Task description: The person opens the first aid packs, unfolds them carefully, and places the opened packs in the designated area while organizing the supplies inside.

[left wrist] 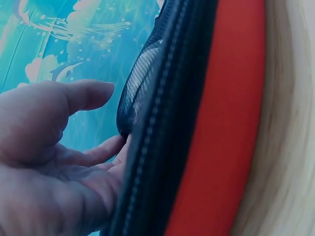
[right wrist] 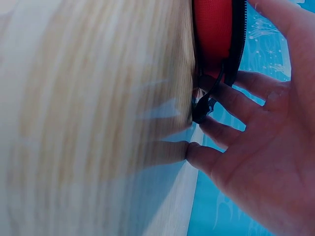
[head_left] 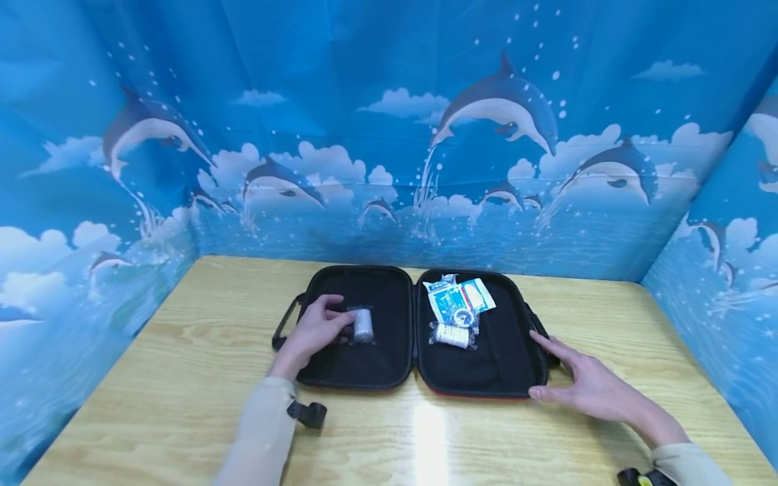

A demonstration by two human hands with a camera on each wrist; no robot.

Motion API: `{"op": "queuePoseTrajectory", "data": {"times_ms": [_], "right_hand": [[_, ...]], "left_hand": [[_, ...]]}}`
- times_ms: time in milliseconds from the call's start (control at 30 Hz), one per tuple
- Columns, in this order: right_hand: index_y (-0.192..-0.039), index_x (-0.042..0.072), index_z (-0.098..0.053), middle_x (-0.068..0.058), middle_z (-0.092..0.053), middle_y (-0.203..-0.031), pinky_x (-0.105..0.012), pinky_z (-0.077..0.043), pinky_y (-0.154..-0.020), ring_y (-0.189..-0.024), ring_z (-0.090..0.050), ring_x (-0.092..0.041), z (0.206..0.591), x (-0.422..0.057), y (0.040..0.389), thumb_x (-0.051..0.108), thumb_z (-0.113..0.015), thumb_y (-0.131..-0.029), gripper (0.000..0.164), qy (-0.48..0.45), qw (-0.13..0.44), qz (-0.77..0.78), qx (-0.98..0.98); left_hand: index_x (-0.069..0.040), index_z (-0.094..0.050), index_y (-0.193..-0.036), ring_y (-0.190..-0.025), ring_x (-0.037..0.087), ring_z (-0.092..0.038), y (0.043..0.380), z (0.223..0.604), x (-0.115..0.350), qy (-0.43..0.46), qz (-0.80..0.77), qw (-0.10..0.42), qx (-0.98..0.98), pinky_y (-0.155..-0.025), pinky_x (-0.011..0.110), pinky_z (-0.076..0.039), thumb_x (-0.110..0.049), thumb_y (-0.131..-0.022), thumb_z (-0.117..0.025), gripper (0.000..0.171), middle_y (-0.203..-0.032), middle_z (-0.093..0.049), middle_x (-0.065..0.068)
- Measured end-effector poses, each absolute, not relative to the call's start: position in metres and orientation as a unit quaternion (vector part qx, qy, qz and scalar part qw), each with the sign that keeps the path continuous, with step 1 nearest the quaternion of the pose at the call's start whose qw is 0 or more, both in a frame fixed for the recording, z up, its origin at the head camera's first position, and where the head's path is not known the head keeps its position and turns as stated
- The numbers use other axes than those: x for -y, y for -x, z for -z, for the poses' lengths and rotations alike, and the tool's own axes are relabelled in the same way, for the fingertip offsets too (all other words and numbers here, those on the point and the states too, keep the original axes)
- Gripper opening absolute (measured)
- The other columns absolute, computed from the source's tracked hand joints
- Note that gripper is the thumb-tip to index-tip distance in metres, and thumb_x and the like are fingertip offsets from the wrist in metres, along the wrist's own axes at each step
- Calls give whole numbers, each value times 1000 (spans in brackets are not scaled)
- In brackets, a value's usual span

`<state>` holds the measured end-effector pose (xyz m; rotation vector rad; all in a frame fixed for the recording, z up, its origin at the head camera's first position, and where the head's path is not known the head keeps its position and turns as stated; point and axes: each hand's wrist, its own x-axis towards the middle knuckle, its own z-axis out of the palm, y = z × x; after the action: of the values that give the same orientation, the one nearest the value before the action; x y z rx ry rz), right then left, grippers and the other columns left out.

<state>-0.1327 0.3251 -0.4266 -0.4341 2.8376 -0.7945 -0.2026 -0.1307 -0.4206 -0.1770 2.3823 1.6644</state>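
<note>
An unzipped black-lined case with a red shell lies spread flat on the table. My left hand reaches into its left half, thumb beside a clear-wrapped white roll. In the left wrist view the thumb stands apart from the fingers, whose tips pass behind the rim near black mesh; something pale shows through it. My right hand touches the case's right edge, thumb at the front corner, fingers spread near the zipper pull. Another wrapped white roll lies in the right half.
Blue-and-white packets and a small clear-wrapped ring lie in the right half. A carry handle sticks out on the left. A blue dolphin-print curtain stands behind the wooden table.
</note>
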Motion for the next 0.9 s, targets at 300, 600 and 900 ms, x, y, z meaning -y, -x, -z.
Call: {"op": "queuePoseTrajectory", "data": {"times_ms": [300, 600, 900], "right_hand": [[-162, 27, -30, -35, -38, -156, -71, -43, -100, -138, -42, -58, 427, -325, 133, 55, -77, -85, 95, 147, 73, 257, -952], [-163, 27, -29, -36, -36, -157, -71, -43, -100, -138, -42, -59, 426, -324, 134, 54, -78, -85, 96, 143, 77, 255, -953], [-163, 26, -29, -36, -35, -157, -72, -43, -100, -139, -41, -59, 428, -324, 134, 53, -79, -85, 96, 143, 78, 255, -953]], "left_hand": [[-2, -24, -154, -86, 16, -75, 214, 422, 116, 95, -642, 137, -749, -77, 30, -62, -24, -101, -63, 69, -123, -71, 26], [-2, -24, -152, -90, 21, -75, 214, 422, 110, 83, -607, 117, -782, -78, 34, -61, -26, -100, -64, 70, -126, -65, 29], [-8, -49, -145, -125, 46, -55, 207, 409, 103, 66, -319, 6, -945, -98, 62, -49, -36, -98, -66, 58, -143, -46, 26]]}}
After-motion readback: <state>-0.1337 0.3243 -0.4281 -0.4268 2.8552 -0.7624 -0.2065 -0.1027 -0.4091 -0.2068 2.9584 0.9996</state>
